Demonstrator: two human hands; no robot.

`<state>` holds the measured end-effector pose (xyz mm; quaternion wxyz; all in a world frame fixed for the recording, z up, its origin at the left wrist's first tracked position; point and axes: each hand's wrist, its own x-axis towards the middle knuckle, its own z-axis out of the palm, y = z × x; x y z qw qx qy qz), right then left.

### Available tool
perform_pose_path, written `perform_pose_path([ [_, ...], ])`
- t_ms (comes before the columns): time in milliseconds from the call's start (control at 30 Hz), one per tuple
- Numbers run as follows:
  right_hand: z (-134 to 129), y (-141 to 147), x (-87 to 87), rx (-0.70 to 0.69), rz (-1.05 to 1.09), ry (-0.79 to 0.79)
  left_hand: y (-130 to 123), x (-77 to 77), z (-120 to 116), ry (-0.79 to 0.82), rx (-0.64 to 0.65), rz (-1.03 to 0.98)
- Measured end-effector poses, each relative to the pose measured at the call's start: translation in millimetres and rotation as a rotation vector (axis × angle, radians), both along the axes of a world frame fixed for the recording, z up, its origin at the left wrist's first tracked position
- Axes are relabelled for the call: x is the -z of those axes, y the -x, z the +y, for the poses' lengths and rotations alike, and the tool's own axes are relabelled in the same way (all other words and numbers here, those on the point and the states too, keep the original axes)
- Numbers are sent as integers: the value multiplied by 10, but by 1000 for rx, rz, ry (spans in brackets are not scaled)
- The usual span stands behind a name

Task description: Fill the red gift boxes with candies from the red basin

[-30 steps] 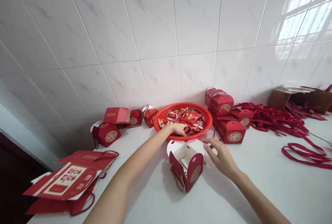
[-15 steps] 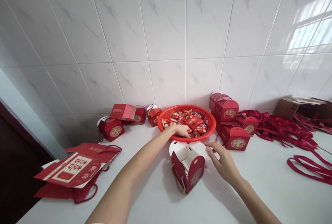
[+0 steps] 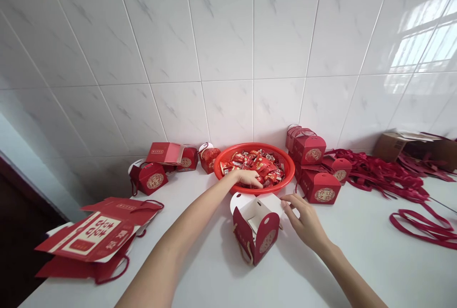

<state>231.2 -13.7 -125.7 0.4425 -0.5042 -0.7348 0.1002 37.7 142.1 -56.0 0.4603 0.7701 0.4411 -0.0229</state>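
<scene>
My left hand (image 3: 249, 178) reaches into a red plastic basket (image 3: 290, 174) of red-wrapped candies (image 3: 262, 163). Its fingers are curled down among the wrappers, their tips hidden, so what they pinch is unclear. In front of the basket stands a small red gift box (image 3: 266, 239) with its top open, a gold round emblem on its end and a twine handle at the side. White inner walls show, and the part of the interior in sight looks bare. At the box's right side, my right hand (image 3: 303, 217) pinches the white inner face of a raised flap between thumb and fingers.
Closed red boxes (image 3: 323, 188) are stacked right of the basket; more boxes (image 3: 150, 178) stand at left. Flat red paper bags (image 3: 96, 236) with cord handles lie front left. Red ribbons (image 3: 385, 174) and a cardboard box (image 3: 392, 148) are at right, against the tiled wall (image 3: 228, 108).
The view has shifted slightly. My left hand stays in the basket, its fingers a little lower among the candies. My right hand keeps its place at the box flap.
</scene>
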Motion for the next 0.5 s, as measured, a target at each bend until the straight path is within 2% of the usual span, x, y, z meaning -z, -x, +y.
perform_pose_path([
  [133, -4, -1, -3, -1, -13, -11, 20, -17, -31, -52, -10, -22],
  [267, 0, 0, -2, -1, -22, -25, 35, -50, -78, -121, -78, -111],
  [367, 2, -3, -6, -16, -20, -26, 41, -69, -76, -225, -125, -249],
  [500, -1, -12, -19, -10, -12, -14, 79, -67, -26, -377, -268, -449],
])
